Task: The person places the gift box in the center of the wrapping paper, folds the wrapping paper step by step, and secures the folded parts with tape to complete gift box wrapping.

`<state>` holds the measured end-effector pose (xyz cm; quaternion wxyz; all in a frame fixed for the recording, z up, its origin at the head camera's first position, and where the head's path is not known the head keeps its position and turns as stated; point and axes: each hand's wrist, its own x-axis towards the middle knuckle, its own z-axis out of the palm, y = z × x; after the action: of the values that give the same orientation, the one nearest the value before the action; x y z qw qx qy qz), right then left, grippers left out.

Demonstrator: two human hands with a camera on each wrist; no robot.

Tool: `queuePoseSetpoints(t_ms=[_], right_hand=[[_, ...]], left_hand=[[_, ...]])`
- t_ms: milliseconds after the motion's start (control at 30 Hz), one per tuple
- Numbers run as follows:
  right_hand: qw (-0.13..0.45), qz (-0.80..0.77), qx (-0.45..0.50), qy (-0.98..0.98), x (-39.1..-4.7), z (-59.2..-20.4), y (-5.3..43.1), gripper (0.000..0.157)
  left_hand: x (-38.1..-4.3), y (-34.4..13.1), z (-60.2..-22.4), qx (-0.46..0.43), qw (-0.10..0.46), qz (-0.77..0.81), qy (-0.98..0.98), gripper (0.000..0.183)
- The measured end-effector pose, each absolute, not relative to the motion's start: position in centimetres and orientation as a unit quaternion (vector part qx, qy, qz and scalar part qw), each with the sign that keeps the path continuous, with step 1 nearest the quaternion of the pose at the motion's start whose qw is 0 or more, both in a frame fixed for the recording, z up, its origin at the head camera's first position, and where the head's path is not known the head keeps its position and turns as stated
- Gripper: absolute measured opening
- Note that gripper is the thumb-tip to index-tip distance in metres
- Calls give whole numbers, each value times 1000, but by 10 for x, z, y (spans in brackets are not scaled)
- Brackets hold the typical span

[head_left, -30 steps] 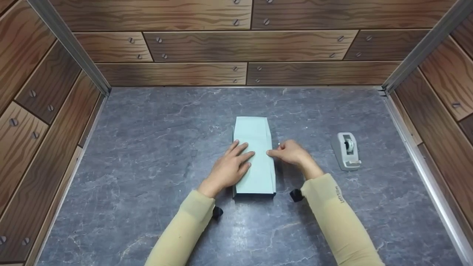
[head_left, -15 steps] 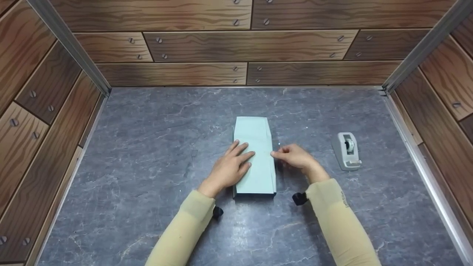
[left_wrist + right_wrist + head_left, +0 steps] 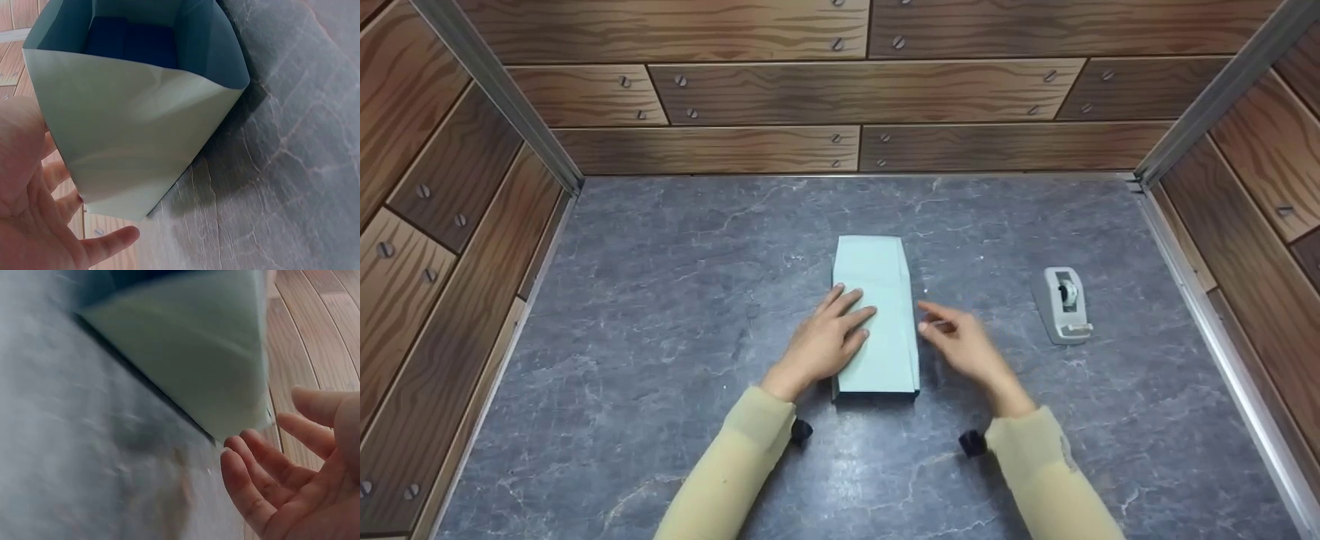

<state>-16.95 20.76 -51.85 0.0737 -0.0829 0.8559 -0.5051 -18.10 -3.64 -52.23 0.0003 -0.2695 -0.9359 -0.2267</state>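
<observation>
left hand (image 3: pixel 823 337) lies on top of pale green paper tube (image 3: pixel 886 337), fingers straight and spread, pressing or resting on the upper face, not curled round anything. right hand (image 3: pixel 964 345) is just off the tube's right long edge, thumb and index parted with a gap between, other fingers loosely bent; holds nothing visible. any fingertip contact with the paper: can't tell, they're just beside it.

paper tube lies lengthwise near the middle of the grey marbled tabletop (image 3: pixel 682 300), between the two hands, one end toward the person. near end gapes open per left wrist view, sides creased and boxy, dark blue showing inside. far end looks narrower, slight folds along the right edge. right wrist view is blurred, shows the paper's pale face and the hand near its edge.

grey-white tape dispenser (image 3: pixel 1059 319) stands to the right of the right hand, well apart from the paper tube, tape roll (image 3: pixel 1069 292) in it. both forearms in pale yellow sleeves (image 3: pixel 727 465), small black block (image 3: pixel 802 432) at each wrist. wood-plank print walls (image 3: pixel 765 94) on three sides, metal strips (image 3: pixel 502 90) at the corners.
</observation>
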Motion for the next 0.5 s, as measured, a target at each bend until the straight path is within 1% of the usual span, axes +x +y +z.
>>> queuePoseSetpoints(t_ms=[100,200,267,367,500], right_hand=[[76,-492,-93,862,-158,-523,202,49],[86,-505,-92,854,-149,-529,198,56],[92,-522,-84,844,-145,-532,196,57],[92,-539,-73,834,-139,-536,196,55],[86,-560,-51,822,-135,-536,195,46]], left_hand=[[-181,-36,-523,-270,1,-227,-936,39],[-181,-36,-524,-271,3,-226,-936,39],[-182,-36,-525,-272,4,-225,-936,39],[-182,-36,-526,-273,6,-225,-935,39],[-182,-36,-525,-273,9,-228,-934,39]])
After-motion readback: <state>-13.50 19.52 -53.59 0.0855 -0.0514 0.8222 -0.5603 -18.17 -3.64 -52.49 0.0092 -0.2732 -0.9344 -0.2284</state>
